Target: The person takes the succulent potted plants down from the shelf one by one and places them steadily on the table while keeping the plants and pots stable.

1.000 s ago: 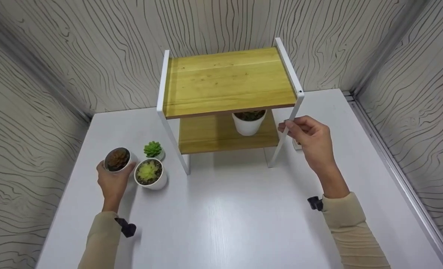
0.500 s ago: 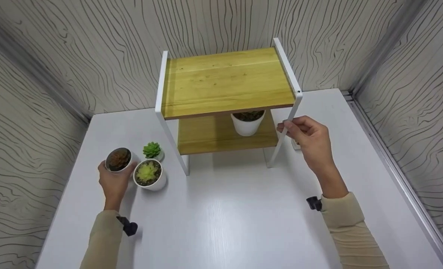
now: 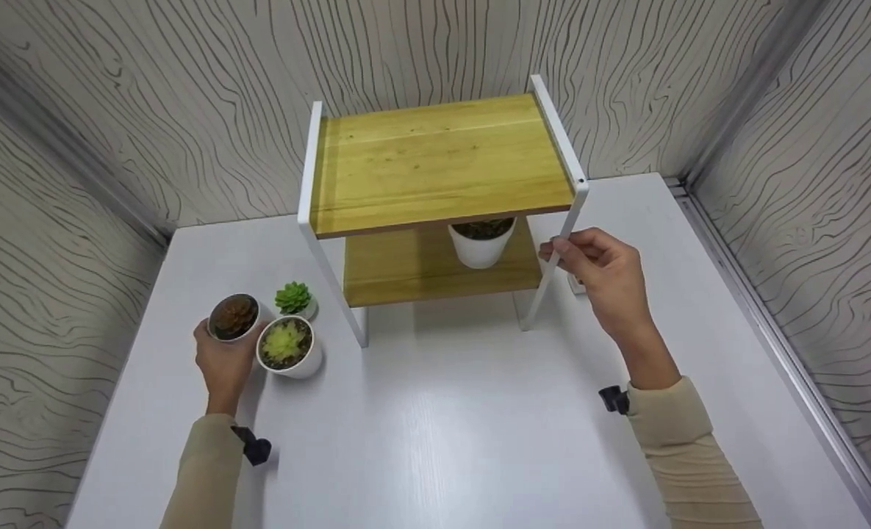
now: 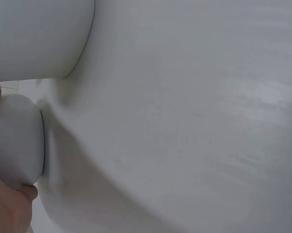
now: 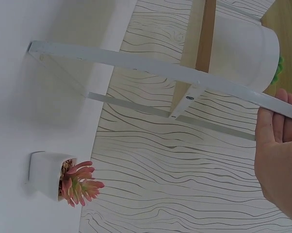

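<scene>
My left hand (image 3: 222,364) grips a white round pot with a brown succulent (image 3: 234,317), fingers and thumb on opposite sides. In the left wrist view this pot (image 4: 15,141) has its base at the tabletop; whether it touches, I cannot tell. Right beside it stands a white pot with a yellow-green succulent (image 3: 286,343). Just behind that is a small bright green succulent (image 3: 293,297). My right hand (image 3: 608,275) pinches the front right post (image 3: 545,278) of a two-tier wooden shelf (image 3: 442,162). Another potted succulent (image 3: 481,250) sits on the lower board, its top partly hidden.
A pink succulent in a square white pot (image 5: 80,182) stands on the table right of the shelf, mostly hidden behind my right hand in the head view. Wood-patterned panels (image 3: 420,51) enclose the white table (image 3: 435,426) at the back and sides.
The head view has shifted slightly. My left hand has brought the brown succulent's pot a little to the right, closer to the yellow-green one. My right hand keeps its hold on the post.
</scene>
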`<action>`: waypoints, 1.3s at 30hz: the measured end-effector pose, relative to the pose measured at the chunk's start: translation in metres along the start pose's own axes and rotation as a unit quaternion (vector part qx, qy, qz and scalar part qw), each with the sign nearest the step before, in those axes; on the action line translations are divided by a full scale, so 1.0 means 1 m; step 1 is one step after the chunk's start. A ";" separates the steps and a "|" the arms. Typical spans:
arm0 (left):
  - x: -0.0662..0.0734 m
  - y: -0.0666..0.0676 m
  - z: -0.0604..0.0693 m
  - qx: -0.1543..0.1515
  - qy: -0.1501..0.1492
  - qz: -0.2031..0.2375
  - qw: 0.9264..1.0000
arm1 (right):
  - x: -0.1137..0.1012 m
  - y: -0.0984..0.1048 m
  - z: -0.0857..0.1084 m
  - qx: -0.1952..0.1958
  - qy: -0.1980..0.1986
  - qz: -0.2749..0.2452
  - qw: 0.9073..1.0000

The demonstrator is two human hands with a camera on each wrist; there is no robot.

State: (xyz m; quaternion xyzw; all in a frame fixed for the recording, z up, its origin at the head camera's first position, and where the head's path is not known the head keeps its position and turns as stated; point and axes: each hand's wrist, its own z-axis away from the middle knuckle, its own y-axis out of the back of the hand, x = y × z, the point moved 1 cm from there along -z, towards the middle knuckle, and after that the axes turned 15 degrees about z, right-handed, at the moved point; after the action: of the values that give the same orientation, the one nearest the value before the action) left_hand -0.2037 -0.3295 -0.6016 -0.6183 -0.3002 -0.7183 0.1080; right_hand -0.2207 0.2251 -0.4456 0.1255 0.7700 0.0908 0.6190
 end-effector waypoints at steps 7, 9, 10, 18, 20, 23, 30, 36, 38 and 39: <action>-0.002 0.001 -0.001 -0.004 0.003 -0.004 1.000 | 0.000 -0.001 0.000 0.002 0.000 -0.038 0.999; -0.003 0.001 -0.001 -0.003 0.004 -0.003 1.000 | 0.000 -0.002 -0.001 0.000 0.000 -0.040 0.999; -0.003 0.001 -0.001 -0.003 0.005 -0.002 1.000 | 0.000 -0.002 -0.001 0.000 0.000 -0.039 0.999; -0.002 0.002 -0.002 -0.011 0.011 -0.011 1.000 | 0.001 -0.002 -0.001 0.004 0.002 -0.036 0.999; -0.001 0.003 -0.002 -0.015 0.012 -0.012 1.000 | 0.001 -0.002 -0.001 0.006 0.002 -0.037 0.999; 0.000 0.004 -0.003 -0.018 0.016 -0.018 1.000 | 0.002 -0.003 -0.001 0.006 0.002 -0.035 0.999; -0.001 0.008 -0.003 -0.021 0.011 -0.016 1.000 | 0.003 -0.003 -0.001 0.003 0.001 -0.028 1.000; -0.002 0.012 -0.001 -0.040 0.009 -0.015 0.999 | 0.003 -0.002 -0.001 0.006 -0.001 -0.032 0.999; -0.001 0.014 0.001 -0.045 0.022 -0.011 0.999 | 0.003 -0.002 -0.001 0.008 -0.001 -0.033 0.999; 0.000 0.015 0.002 -0.047 0.029 -0.009 0.998 | 0.003 -0.002 -0.001 0.008 -0.002 -0.032 0.999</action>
State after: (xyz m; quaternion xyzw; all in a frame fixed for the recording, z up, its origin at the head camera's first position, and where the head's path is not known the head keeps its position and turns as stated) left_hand -0.1944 -0.3400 -0.5973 -0.5987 -0.2684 -0.7503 0.0811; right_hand -0.2225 0.2245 -0.4483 0.1058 0.7733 0.0642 0.6219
